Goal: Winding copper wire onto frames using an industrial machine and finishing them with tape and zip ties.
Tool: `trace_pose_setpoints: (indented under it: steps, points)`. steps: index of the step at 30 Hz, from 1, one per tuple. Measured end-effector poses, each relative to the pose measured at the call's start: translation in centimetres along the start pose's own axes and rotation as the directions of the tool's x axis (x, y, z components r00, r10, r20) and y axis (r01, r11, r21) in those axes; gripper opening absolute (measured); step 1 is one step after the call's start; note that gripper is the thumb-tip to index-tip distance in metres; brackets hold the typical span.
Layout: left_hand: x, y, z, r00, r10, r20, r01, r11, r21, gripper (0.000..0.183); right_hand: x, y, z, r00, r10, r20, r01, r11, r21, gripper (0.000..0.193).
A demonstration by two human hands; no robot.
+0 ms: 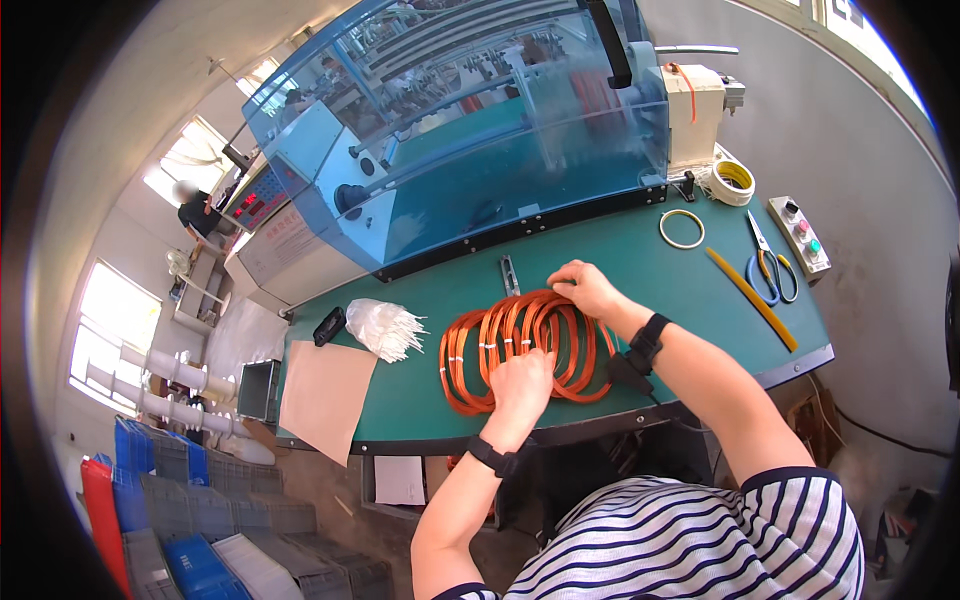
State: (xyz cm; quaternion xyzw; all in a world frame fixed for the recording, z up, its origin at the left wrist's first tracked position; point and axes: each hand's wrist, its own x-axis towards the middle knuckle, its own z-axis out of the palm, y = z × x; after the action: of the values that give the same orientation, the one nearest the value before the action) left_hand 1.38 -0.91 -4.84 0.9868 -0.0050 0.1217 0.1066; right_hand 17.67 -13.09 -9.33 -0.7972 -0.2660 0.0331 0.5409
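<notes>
Several coils of copper wire [465, 340] lie overlapping in a row near the front of the green bench, with small white ties on them. My left hand [522, 385] is closed over the near side of the coils toward the right; its fingertips are partly hidden. At the far right side of the same coils, my right hand [588, 288] has its fingers bent and pinched on the wire. A metal tool [509, 272] lies just behind the coils. To their left sits a plastic bag of thin white strips [385, 330].
Behind stands a winding machine with a blue transparent cover [520, 170]. Scissors [765, 265], a yellow strip [750, 298], a ring [682, 229], tape rolls [732, 182] and a button box [800, 238] lie right. Brown paper [325, 395] overhangs the front edge; crates [215, 505] stand lower left.
</notes>
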Motion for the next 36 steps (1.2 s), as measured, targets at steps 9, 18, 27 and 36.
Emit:
trace_pose_setpoints:
  steps: [9,18,27,36]
  points:
    - [6.4,1.4,-12.0,0.999,0.012,0.032,-0.014,0.998,0.061,0.037,-5.4,5.4,-22.1,0.861,0.190,-0.471,-0.452,0.709,-0.541,0.039]
    - [23.0,9.8,-12.6,0.761,0.526,-0.379,-0.531,0.842,0.102,0.041,-10.7,11.6,-33.6,0.541,0.256,-0.801,-0.841,0.192,-0.506,0.063]
    - [34.0,15.7,-13.0,0.509,0.639,-0.576,-0.572,0.752,0.327,0.035,-10.9,7.9,-32.4,0.650,0.343,-0.678,-0.753,0.176,-0.633,0.053]
    - [34.1,13.6,-14.3,0.729,0.426,-0.536,-0.382,0.903,0.198,0.058,-8.7,6.1,-34.7,0.677,0.483,-0.556,-0.705,0.207,-0.679,0.041]
